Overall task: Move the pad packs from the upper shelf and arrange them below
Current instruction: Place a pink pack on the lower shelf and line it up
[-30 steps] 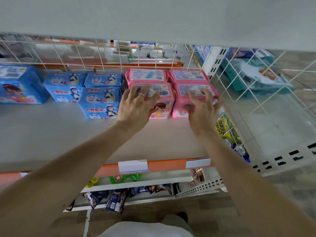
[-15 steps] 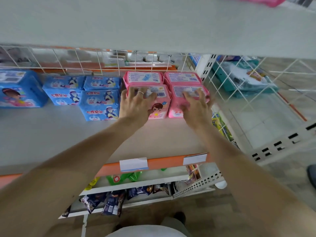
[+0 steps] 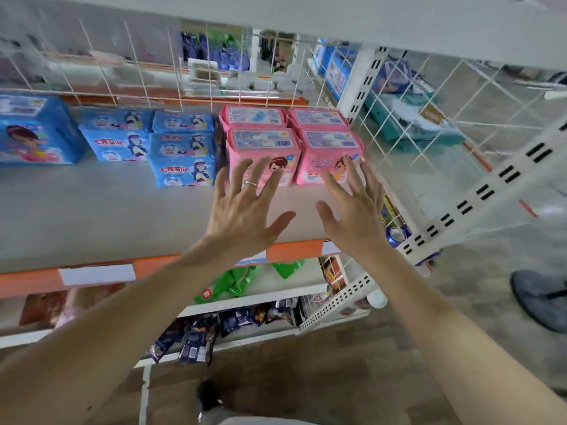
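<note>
Several pink pad packs stand in a two-by-two block on the grey shelf [image 3: 122, 216]: front left pack [image 3: 264, 148], front right pack [image 3: 329, 148], and two behind them [image 3: 253, 115] [image 3: 317, 116]. My left hand [image 3: 245, 210], wearing a ring, hovers with fingers spread just in front of the front left pack. My right hand [image 3: 352, 210] is spread the same way in front of the front right pack. Neither hand holds anything. The upper shelf's underside [image 3: 399, 23] spans the top of the view.
Blue pad packs [image 3: 182, 157] [image 3: 113, 138] [image 3: 33, 133] line the shelf to the left. A white wire grid [image 3: 414, 124] closes the right end and back. Snack bags [image 3: 196, 342] and green packets [image 3: 236, 280] lie on lower shelves. A person's shoe [image 3: 540, 299] is at right.
Both hands have let go of the front pink packs and pulled back toward me, fingers now spread. The camera has tilted and moved closer.
</note>
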A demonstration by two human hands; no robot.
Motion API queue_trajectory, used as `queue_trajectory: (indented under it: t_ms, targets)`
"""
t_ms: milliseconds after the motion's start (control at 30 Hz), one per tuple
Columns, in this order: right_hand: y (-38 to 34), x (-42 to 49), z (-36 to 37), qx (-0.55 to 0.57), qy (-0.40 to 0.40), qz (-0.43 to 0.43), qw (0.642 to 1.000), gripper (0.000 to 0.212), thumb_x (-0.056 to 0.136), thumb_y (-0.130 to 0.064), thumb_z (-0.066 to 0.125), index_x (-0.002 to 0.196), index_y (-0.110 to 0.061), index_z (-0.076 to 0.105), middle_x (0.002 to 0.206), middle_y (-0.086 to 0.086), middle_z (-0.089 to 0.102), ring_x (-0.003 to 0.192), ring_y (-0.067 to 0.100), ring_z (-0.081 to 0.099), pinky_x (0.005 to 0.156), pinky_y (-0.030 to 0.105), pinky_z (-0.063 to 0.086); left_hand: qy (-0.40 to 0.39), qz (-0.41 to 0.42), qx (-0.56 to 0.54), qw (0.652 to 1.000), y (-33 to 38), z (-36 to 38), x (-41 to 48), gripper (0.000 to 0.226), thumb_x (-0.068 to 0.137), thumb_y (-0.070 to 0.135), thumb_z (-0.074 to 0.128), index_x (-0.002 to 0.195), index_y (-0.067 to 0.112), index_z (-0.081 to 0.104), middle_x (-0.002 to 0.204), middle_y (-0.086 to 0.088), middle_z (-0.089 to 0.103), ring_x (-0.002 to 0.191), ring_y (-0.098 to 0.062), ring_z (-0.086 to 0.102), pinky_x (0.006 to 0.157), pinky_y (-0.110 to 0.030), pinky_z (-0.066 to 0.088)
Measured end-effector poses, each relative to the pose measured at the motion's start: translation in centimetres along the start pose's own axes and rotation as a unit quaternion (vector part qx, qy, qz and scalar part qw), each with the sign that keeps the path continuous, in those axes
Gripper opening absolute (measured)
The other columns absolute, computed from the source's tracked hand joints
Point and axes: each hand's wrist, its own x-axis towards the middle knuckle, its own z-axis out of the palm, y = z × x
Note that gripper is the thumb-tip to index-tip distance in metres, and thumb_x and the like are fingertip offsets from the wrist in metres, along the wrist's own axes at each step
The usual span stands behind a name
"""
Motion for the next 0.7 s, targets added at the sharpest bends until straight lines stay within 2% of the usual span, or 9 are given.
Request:
queue_trajectory:
  t_ms: [167, 333, 467, 600, 700]
  targets:
    - [0.1, -2.2, -1.6, 0.03, 0.027, -0.064, 0.997, 0.054, 0.094, -0.046, 0.048, 0.146, -0.035, 0.046, 0.167, -0.004, 0.005, 0.154, 0.022, -0.005, 0.117, 0.067, 0.009, 0.009, -0.041, 0.031, 0.999, 1.5, -3.2, -2.3, 0.083, 0.087, 0.076, 0.022, 0.153, 0.026, 0.029, 0.164, -0.006, 0.02, 0.147, -0.037, 0.022, 0.115, -0.066, 0.021]
    - [-0.7, -5.2, -5.0, 0.081, 0.008, -0.102, 0.992, 0.063, 0.091, -0.064, 0.033, 0.15, -0.043, 0.034, 0.167, -0.009, -0.001, 0.153, 0.027, -0.009, 0.12, 0.062, 0.001, 0.039, -0.065, 0.059, 0.995, 4.5, -7.3, -5.7, 0.079, 0.088, 0.075, 0.027, 0.151, 0.026, 0.034, 0.162, -0.007, 0.026, 0.144, -0.037, 0.024, 0.113, -0.067, 0.025]
    - [-1.7, -6.7, -7.8, 0.112, 0.005, -0.142, 0.983, 0.065, 0.091, -0.069, 0.03, 0.152, -0.046, 0.026, 0.166, -0.013, -0.002, 0.153, 0.023, -0.011, 0.122, 0.057, -0.004, 0.052, -0.09, 0.089, 0.991, 6.4, -11.4, -8.7, 0.076, 0.09, 0.073, 0.029, 0.15, 0.026, 0.036, 0.159, -0.007, 0.029, 0.144, -0.039, 0.027, 0.112, -0.067, 0.026]
    - [-3.9, -8.9, -9.4, 0.155, 0.082, -0.232, 0.957, 0.066, 0.092, -0.064, 0.038, 0.151, -0.034, 0.039, 0.166, -0.008, 0.015, 0.154, 0.023, 0.002, 0.121, 0.059, 0.012, 0.105, -0.113, 0.093, 0.984, 7.5, -15.7, -12.5, 0.075, 0.09, 0.069, 0.038, 0.147, 0.021, 0.045, 0.158, -0.009, 0.035, 0.143, -0.038, 0.033, 0.11, -0.064, 0.03]
    - [-6.4, -9.5, -11.2, 0.189, 0.13, -0.28, 0.932, 0.064, 0.093, -0.058, 0.045, 0.149, -0.029, 0.043, 0.164, -0.005, 0.02, 0.153, 0.029, 0.01, 0.119, 0.06, 0.021, 0.137, -0.125, 0.118, 0.976, 7.3, -19.9, -13.9, 0.075, 0.09, 0.07, 0.038, 0.147, 0.021, 0.045, 0.157, -0.008, 0.035, 0.141, -0.036, 0.035, 0.11, -0.062, 0.03]
